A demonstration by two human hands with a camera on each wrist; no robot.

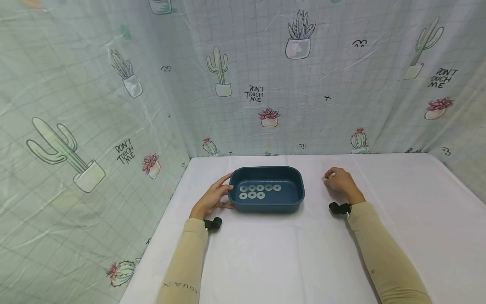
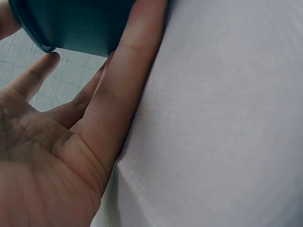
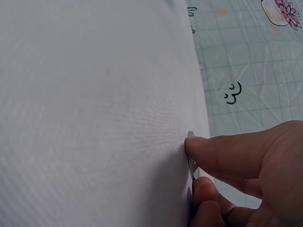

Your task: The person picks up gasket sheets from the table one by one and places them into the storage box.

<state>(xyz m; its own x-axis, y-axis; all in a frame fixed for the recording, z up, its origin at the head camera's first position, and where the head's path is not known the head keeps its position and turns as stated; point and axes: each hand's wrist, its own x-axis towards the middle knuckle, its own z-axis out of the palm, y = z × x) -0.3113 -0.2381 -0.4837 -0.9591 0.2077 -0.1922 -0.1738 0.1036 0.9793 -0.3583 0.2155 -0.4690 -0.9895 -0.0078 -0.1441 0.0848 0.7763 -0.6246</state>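
A dark blue rectangular tray (image 1: pixel 265 208) rests on the white-covered table. Several flat grey washers (image 1: pixel 260 188) lie inside it in two rows, towards its left part. My left hand (image 1: pixel 212 197) grips the tray's left end, its thumb over the rim and the other fingers spread along the outer wall, as the left wrist view also shows. Right of the tray, my right hand (image 1: pixel 341 183) pinches a thin metal washer (image 3: pixel 191 163) between thumb and fingers, close to the tabletop. The washer is seen nearly edge-on in the right wrist view, partly hidden by the fingertips.
White cloth covers the table (image 1: pixel 258 261). A cactus-print curtain (image 1: pixel 243 126) hangs along the back edge and the left side. Each wrist wears a small black camera, one on the left (image 1: pixel 214 223) and one on the right (image 1: pixel 339 208).
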